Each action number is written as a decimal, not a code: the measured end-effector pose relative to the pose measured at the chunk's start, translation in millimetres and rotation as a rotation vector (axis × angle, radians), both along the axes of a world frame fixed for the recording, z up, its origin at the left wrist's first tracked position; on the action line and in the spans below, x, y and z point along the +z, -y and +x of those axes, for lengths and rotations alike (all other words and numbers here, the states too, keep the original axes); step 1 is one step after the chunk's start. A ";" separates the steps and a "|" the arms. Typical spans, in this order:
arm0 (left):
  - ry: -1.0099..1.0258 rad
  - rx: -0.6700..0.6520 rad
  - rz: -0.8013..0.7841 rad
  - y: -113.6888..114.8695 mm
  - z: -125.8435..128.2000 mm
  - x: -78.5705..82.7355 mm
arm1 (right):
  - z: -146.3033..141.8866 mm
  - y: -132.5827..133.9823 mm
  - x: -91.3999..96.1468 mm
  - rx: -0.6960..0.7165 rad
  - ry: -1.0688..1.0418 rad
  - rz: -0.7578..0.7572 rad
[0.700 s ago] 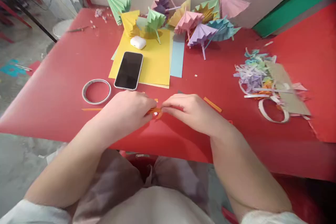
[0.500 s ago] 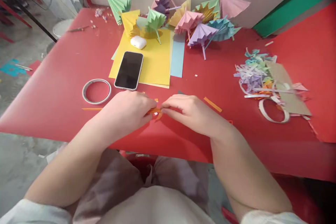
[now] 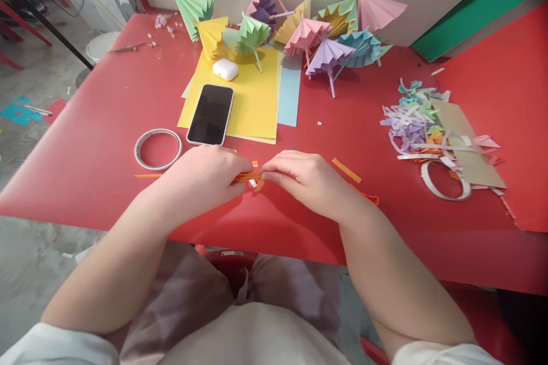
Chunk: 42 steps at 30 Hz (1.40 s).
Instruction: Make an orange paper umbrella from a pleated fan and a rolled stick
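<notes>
Both my hands rest on the red table (image 3: pixel 107 125) near its front edge. My left hand (image 3: pixel 205 174) and my right hand (image 3: pixel 306 177) pinch the two ends of a narrow folded orange paper piece (image 3: pixel 247 177) between them, fingers closed. More orange paper (image 3: pixel 368 198) pokes out from under my right wrist. A loose orange strip (image 3: pixel 346 170) lies just right of my right hand.
A black phone (image 3: pixel 210 114) and a white earbud case (image 3: pixel 225 69) lie on yellow paper sheets (image 3: pixel 257 102). A tape ring (image 3: pixel 157 149) sits left. Several paper umbrellas (image 3: pixel 317 40) stand at the back. Paper scraps (image 3: pixel 419 125) and cardboard (image 3: pixel 466 142) lie right.
My hands have shifted slightly away from me on the table with the orange paper still pinched; a bit more of the orange piece shows between them.
</notes>
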State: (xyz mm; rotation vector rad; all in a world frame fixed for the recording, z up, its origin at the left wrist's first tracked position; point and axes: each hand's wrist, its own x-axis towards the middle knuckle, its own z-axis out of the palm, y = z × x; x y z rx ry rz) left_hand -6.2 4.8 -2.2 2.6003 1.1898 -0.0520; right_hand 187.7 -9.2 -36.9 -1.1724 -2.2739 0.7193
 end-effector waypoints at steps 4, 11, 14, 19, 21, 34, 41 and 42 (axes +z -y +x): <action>0.033 0.006 0.005 -2.5 -2.4 -0.4 | -1.1 0.1 3.4 -0.081 -0.053 -0.176; 0.022 0.019 -0.035 -3.8 -3.8 -0.9 | -0.2 -0.3 2.8 -0.095 -0.055 -0.346; 0.095 0.030 -0.045 -7.0 -8.8 -0.4 | 0.3 -0.6 0.5 -0.055 -0.084 -0.194; 0.123 0.073 -0.061 -10.7 -13.7 4.0 | -6.7 -2.2 -8.9 -0.018 -0.069 0.297; 0.119 0.084 -0.064 -10.4 -13.5 6.0 | -9.4 -3.2 -13.8 -0.015 -0.085 0.478; 0.149 0.066 -0.038 -7.2 -11.3 9.3 | -13.1 -1.6 -19.4 -0.076 -0.088 0.755; 0.145 0.072 -0.009 -3.5 -9.6 10.9 | -15.1 -0.1 -14.9 -0.062 -0.162 0.729; 0.149 0.065 -0.003 -3.2 -9.5 11.0 | -15.2 0.2 -14.2 -0.055 -0.169 0.718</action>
